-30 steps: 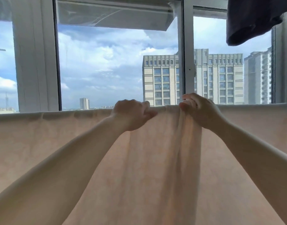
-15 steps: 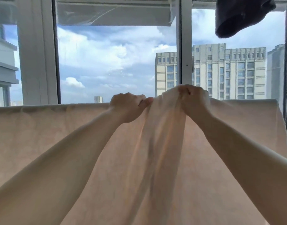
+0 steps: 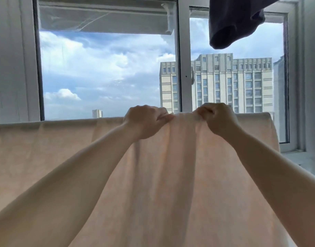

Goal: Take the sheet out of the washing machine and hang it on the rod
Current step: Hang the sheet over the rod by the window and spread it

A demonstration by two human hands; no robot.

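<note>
Peach sheet (image 3: 153,175), draped across lower frame; top edge pinched at centre by left hand (image 3: 144,122) and right hand (image 3: 218,118), fists near together. Dark garment (image 3: 231,24), upper right.

pale peach sheet (image 3: 46,150) draped over a hidden rod, hanging straight down before the window

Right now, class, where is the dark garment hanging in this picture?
In the head view, the dark garment hangs at the top right, in front of the window, above and right of the right hand.
</note>
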